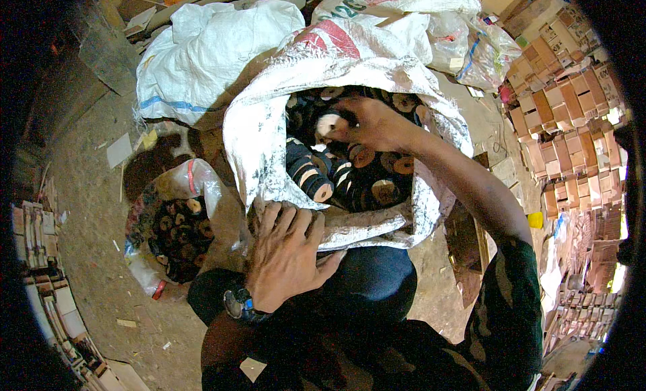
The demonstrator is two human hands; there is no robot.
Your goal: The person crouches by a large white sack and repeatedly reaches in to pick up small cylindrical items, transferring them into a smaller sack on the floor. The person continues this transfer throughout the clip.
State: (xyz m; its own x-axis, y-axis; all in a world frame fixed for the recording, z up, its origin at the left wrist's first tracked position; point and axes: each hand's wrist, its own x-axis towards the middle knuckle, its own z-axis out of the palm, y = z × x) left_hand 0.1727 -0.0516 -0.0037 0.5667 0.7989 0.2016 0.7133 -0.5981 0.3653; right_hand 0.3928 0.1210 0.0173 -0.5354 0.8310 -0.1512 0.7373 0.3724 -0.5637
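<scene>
A white woven sack (pixel 256 142) stands open in front of me, its rim folded outward. Inside lie several round black pieces with wood-coloured flat ends (pixel 385 192), some in stacked rows. My right hand (pixel 363 122) reaches into the sack from the right, fingers curled about a pale round piece (pixel 328 126) near the far side; part of that grip is hidden. My left hand (pixel 286 250) is bent over the near left part of the sack's rim, thumb stretched to the right along it. A watch is on my left wrist.
Left of the sack sits a clear plastic bag (pixel 212 196) of similar black pieces. A white sack (pixel 215 61) lies beyond it, another (pixel 397 4) at the back. Stacked wooden blocks (pixel 558 108) line the right side; more wooden pieces (pixel 64 300) lie at far left.
</scene>
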